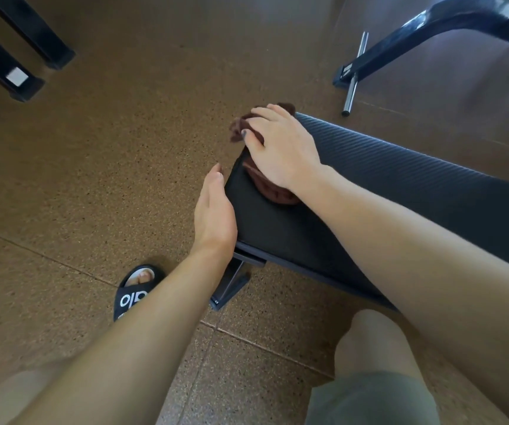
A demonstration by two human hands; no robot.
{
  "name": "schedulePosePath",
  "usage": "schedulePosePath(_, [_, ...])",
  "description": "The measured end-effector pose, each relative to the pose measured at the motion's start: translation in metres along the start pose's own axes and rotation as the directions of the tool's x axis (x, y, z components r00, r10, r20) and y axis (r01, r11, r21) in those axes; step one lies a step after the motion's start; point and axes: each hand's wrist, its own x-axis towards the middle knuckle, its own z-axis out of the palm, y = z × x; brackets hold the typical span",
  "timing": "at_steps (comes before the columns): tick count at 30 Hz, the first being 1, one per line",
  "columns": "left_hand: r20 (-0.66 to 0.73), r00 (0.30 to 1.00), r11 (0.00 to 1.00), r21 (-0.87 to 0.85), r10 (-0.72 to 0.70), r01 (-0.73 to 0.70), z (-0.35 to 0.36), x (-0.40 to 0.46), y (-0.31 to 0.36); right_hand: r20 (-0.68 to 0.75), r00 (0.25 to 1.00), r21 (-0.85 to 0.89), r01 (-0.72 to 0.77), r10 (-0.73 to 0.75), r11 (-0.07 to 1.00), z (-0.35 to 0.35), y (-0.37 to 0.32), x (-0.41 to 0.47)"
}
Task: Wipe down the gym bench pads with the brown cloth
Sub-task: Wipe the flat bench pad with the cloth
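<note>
- Two hands are seen at the centre of the frame, at the near end of the bench pad [281, 228].
- The cloth [273, 191] is pressed onto the pad by the right hand [281, 148]; the fingers are spread nearly straight over it, not curled round it.
- Part of the cloth is bunched beyond the fingertips and hangs past the pad's corner, just above centre.
- The left hand [215, 210] is laid flat against the pad's left edge, fingers straight and together, nothing held.
- The cloth is judged soft, light and limp: it is likely to crumple and ride up under a push, so it is best pinned under a flat palm across its middle.
- The loose overhanging fold is better gathered under the fingers, or it may be dragged off the edge.
- The pad is judged firm and padded, with a smooth dark end and a ribbed surface running to the right of the frame; the ribs may catch the cloth slightly.
- A sandal [136, 289] is seen on the floor [109, 164], lower left.
</note>
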Motion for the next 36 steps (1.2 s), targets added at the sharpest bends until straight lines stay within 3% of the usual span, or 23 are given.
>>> schedulePosePath(3, [0.0, 1.0, 0.999, 0.047, 0.012, -0.012, -0.001, -0.005, 0.004, -0.021, 0.998, -0.056, -0.06, 0.059, 0.997, 0.004, -0.008, 0.009])
schedulePosePath(6, [-0.04, 0.999, 0.997, 0.071, 0.033, -0.031, 0.0, -0.008, 0.007, 0.044, 0.992, -0.05, 0.123, -0.121, 0.991, 0.01, -0.036, -0.005])
schedulePosePath(8, [-0.063, 0.993, 0.99, 0.112, 0.095, -0.088, 0.004, -0.009, 0.008, 0.113, 0.983, -0.014, 0.149, -0.147, 0.989, 0.006, -0.04, -0.002])
schedulePosePath(14, [-0.151, 0.963, 0.964, 0.179, 0.224, -0.196, 0.012, -0.01, 0.004, -0.085, 0.993, 0.062, 0.084, -0.079, 0.994, 0.008, 0.004, 0.009])
schedulePosePath(18, [-0.153, 0.968, 0.973, 0.148, 0.2, -0.178, 0.013, -0.011, 0.003, -0.156, 0.983, 0.09, -0.086, 0.099, 0.992, -0.009, 0.058, -0.006])
schedulePosePath(23, [-0.142, 0.96, 0.958, 0.19, 0.242, -0.214, 0.013, -0.011, 0.002, -0.237, 0.907, 0.05, -0.348, 0.349, 0.936, -0.05, 0.125, -0.101])
schedulePosePath(26, [-0.132, 0.952, 0.945, 0.215, 0.278, -0.246, 0.012, -0.01, -0.001, -0.271, 0.842, 0.019, -0.479, 0.466, 0.877, -0.058, 0.139, -0.133])
schedulePosePath(28, [-0.151, 0.944, 0.94, 0.222, 0.294, -0.258, 0.013, -0.01, -0.002, -0.277, 0.837, -0.049, -0.503, 0.472, 0.863, -0.048, 0.125, -0.117])
schedulePosePath(33, [-0.173, 0.936, 0.937, 0.229, 0.307, -0.264, 0.014, -0.009, -0.003, -0.158, 0.966, -0.126, -0.228, 0.207, 0.966, -0.012, 0.042, -0.029])
schedulePosePath(36, [-0.168, 0.938, 0.934, 0.248, 0.303, -0.257, 0.014, -0.009, -0.003, -0.11, 0.99, -0.077, -0.095, 0.086, 0.993, -0.004, 0.009, -0.002])
